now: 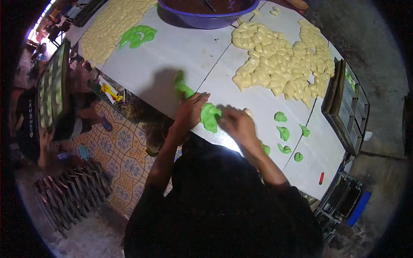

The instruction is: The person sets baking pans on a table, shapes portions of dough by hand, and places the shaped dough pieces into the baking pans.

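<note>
A long strip of green dough (210, 117) lies near the front edge of the white table. My left hand (191, 111) is closed over its middle, with dough showing on both sides of the hand. At the strip's right end, my right hand (239, 126) has its fingers curled in a pinch against the dough; the fingertips are partly hidden. Several small torn green dough pieces (283, 133) lie to the right of my right hand. A pale dough piece (248, 112) sits just behind that hand.
Pale yellow dough lumps (275, 64) cover the back right, with another pale dough spread (107, 30) and green dough (137, 36) at the back left. A purple basin (206, 20) stands at the back. A wooden tray (344, 107) and red lighter (321, 178) are at right. A person carries a tray (53, 88) at left.
</note>
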Motion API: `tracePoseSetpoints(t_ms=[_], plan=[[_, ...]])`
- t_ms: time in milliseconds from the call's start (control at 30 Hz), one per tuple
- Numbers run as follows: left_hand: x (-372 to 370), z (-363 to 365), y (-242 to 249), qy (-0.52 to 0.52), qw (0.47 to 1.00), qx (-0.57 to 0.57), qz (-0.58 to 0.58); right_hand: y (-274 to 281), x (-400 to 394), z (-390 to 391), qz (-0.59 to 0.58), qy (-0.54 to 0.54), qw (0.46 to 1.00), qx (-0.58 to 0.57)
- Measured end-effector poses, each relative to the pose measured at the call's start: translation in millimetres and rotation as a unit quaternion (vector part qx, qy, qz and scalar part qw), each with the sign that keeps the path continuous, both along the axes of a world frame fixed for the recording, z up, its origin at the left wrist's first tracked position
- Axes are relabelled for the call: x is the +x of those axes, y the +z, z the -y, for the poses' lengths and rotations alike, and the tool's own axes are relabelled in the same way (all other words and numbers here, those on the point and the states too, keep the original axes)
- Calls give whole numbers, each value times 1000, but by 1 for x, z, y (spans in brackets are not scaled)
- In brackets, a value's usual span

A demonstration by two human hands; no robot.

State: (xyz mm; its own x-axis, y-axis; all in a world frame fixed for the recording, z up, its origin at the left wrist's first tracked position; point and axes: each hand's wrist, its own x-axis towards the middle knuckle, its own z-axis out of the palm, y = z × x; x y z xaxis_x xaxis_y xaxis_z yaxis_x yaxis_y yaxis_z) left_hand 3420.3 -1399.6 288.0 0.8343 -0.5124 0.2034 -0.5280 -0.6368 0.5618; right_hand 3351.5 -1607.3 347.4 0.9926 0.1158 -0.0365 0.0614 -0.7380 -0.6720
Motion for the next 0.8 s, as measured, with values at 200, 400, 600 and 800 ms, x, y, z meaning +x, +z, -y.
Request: tracePoseSetpoints(t_ms=[200,400,600,800], plan=[[14,2,1,-22,999,-19,-43,-49,24,-49,-40,-77,984,158],[22,4,17,-184,961,30,-205,-11,29,-4,29,-55,941,333],[17,26,41,-76,956,-201,-200,-6,30,-3,10,-29,961,273],[28,27,5,80,959,-238,-134,5,5,41,-33,-98,990,101]])
